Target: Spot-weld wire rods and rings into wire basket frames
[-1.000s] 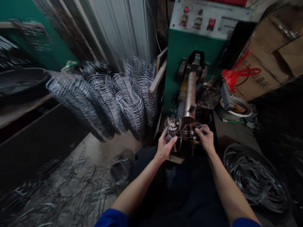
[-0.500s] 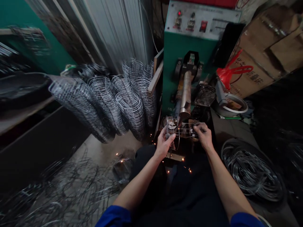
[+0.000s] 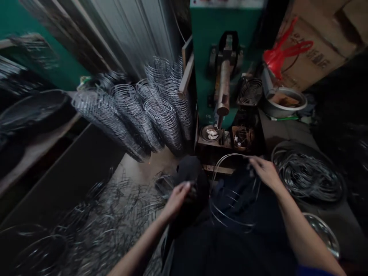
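My right hand pinches the rim of a round wire frame, which hangs in front of my dark-clothed lap. Its thin hoops and short cross wires are partly blurred. My left hand is apart from the frame, above my left thigh. Its fingers are curled together, and what they hold, if anything, is too blurred to make out. Beyond both hands stands a green welding machine with a thick metal arm. Below that arm sits a small round dish with whitish pieces in it.
Stacked wire rings lean in several columns at the left. Loose wire pieces cover the floor. On the right lie a wire coil, a grey bowl and a shiny metal dish. Cardboard boxes stand behind.
The wire frame has come away from the machine's tip toward my lap, in my right hand. My left hand has let go of it and moved left and down. Most sparks have gone.
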Demonstrator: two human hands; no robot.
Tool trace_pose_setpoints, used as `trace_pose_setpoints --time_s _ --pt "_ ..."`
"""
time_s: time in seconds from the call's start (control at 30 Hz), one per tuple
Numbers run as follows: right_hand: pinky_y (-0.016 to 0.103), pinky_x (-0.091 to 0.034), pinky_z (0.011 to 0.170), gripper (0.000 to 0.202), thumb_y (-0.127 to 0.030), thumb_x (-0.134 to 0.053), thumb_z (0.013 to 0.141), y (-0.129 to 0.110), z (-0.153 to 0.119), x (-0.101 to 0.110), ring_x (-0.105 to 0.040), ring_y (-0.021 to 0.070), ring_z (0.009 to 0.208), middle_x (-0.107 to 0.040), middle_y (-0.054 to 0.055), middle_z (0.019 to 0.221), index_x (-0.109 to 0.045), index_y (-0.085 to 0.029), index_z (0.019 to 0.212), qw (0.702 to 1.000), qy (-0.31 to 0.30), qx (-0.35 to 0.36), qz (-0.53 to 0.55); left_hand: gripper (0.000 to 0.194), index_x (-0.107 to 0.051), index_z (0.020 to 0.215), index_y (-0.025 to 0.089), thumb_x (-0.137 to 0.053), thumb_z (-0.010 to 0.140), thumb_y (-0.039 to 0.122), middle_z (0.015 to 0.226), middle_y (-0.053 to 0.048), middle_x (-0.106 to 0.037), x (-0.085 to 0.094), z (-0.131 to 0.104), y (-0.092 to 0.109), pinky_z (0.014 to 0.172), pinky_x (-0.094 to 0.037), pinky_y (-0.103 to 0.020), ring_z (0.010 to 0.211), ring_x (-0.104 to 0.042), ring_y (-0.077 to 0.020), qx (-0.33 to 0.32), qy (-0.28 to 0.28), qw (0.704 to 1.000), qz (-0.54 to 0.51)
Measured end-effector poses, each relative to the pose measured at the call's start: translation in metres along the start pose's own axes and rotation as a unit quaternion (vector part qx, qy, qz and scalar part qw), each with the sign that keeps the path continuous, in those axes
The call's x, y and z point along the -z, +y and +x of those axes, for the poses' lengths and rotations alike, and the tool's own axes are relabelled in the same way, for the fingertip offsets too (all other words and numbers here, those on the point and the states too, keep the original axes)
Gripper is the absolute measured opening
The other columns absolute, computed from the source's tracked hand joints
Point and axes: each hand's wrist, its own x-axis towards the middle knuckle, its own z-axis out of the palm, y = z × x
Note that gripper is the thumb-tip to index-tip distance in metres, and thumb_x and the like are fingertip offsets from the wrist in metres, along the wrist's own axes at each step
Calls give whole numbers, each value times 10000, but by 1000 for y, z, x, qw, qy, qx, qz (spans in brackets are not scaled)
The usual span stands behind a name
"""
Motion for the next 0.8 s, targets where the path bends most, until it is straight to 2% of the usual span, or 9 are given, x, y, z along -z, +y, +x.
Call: trace_pose_setpoints --time_s 0.03,0.1,0.17,0.23,0.3,0.4,0.47,0.57,0.8 --pt "271 -518 553 508 -570 -457 965 -2 6 -7 -609 147 466 -684 23 689 -708 -169 1150 999 -42 2 -14 545 -652 1206 177 -601 867 601 1007 -113 -731 4 10 10 643 -564 -283 856 -707 -217 -55 30 996 55" --pt "285 -539 593 465 -511 -449 972 -4 17 -26 -638 164 496 -703 29 697 -721 -171 1134 995 -85 18 -49 521 -609 1306 193 -561 914 533 1156 -119 -714 -3 37 33 711 -585 -320 1004 -697 -247 -172 17 969 178" --pt "312 -567 719 423 -450 -441 979 -5 24 -41 -714 204 678 -753 60 828 -724 -189 1154 992 -81 50 -87 406 -657 1259 184 -580 926 403 1141 -109 -732 -22 64 48 841 -577 -355 1037 -693 -244 -294 -7 905 306" --pt "346 -558 865 411 -417 -438 984 -2 23 -49 -725 241 931 -760 89 1026 -711 -197 1200 989 -51 79 -113 293 -713 1164 182 -585 921 283 1075 -99 -753 -42 83 52 916 -553 -368 992 -705 -232 -365 -8 854 370" --pt "364 -533 955 423 -393 -427 993 4 18 -49 -687 248 1081 -728 103 1162 -676 -187 1266 988 -11 95 -121 255 -733 1114 177 -580 916 224 1044 -104 -757 -56 94 48 922 -549 -375 954 -711 -232 -393 3 838 380" --pt "365 -528 980 425 -355 -421 998 15 14 -45 -676 241 1113 -709 111 1209 -644 -173 1310 984 22 111 -136 249 -732 1107 172 -575 919 213 1035 -121 -748 -63 102 44 902 -549 -387 936 -707 -243 -413 9 830 375" --pt "363 -525 987 409 -334 -434 996 16 20 -42 -674 241 1118 -702 113 1225 -647 -173 1306 979 23 122 -163 246 -734 1099 187 -562 926 217 1019 -119 -741 -63 107 49 898 -543 -386 923 -701 -243 -426 8 823 375" --pt "355 -529 973 392 -325 -455 997 6 39 -38 -677 241 1111 -706 105 1219 -643 -192 1314 969 13 110 -221 235 -741 1069 208 -554 926 215 981 -110 -730 -63 117 68 885 -531 -372 899 -690 -236 -446 5 810 380" --pt "318 -549 817 409 -386 -413 1021 -39 83 -26 -705 246 1005 -730 84 1165 -599 -277 1369 933 -5 57 -356 205 -743 990 188 -552 918 183 908 -109 -710 -60 137 117 835 -502 -354 833 -665 -232 -475 12 782 403"
